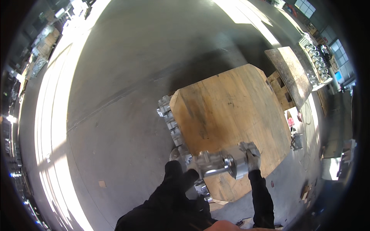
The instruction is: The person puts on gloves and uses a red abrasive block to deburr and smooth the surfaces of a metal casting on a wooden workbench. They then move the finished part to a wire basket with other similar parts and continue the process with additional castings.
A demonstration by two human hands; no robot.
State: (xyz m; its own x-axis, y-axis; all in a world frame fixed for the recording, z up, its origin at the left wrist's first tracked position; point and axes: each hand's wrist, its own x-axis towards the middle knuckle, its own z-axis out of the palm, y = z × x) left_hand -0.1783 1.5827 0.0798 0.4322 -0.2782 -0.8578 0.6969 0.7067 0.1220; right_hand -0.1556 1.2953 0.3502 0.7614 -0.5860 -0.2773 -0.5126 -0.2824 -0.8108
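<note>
A silvery metal casting [216,163] with a round flanged section and a bright rod along its near side is held level over the near part of a wooden board [231,104]. My right hand [253,159], in a light glove, is closed round the casting's right end. At its left end is my left hand [193,165], partly hidden by the dark sleeve and blurred, gripping the part. Whether the casting touches the board, I cannot tell. Several similar grey metal parts [175,134] stand in a row along the board's left edge, partly covered by it.
To the right, a second tilted board [291,73] rests on wooden blocks [280,90]. Beyond it, a rack [318,63] carries several round metal parts. A small dark stool-like object [296,141] stands right of the board. Bright sunlight strips cross the grey floor [111,115].
</note>
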